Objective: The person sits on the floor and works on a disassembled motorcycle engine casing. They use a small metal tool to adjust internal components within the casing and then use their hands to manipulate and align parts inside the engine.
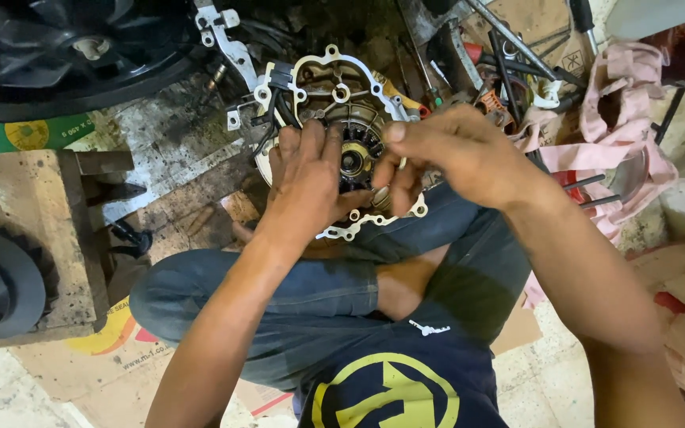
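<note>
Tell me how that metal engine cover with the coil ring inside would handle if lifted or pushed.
The engine cover looks like cast metal, so probably stiff and heavy for its size. Its flat, lobed rim suggests it would slide rather than roll. The greasy floor hints at an oily, slippery surface; the left hand braces it while the right hand works at the centre.

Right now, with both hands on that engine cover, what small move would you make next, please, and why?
Probably steady the engine cover with the left hand while the right hand works its fingertips at the coil ring: both hands already meet there, and the cover rests only on the lap.
</note>
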